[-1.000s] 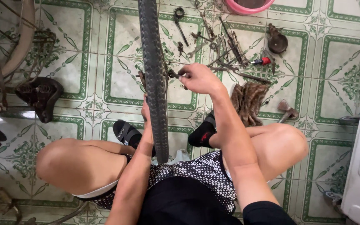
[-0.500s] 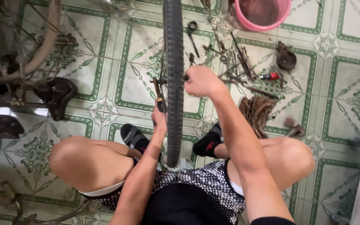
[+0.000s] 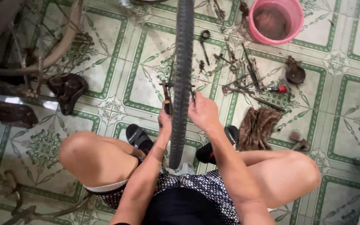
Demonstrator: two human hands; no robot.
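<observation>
The bicycle wheel (image 3: 183, 79) stands upright in the middle of the frame, between the person's knees. The left hand (image 3: 165, 121) and right hand (image 3: 203, 112) are both clenched at its axle, one on each side. The wheel looks stiff and fairly light, easiest to hold at the hub. Scattered tools (image 3: 238, 75) and a pink bucket (image 3: 276, 21) crowd the floor at upper right.

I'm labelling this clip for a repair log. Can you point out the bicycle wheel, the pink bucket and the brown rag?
bicycle wheel (image 3: 183, 62): head view, on the black tyre tread, above the hands.
pink bucket (image 3: 298, 26): head view, on its right rim.
brown rag (image 3: 258, 127): head view, on the middle of the crumpled cloth.
</observation>
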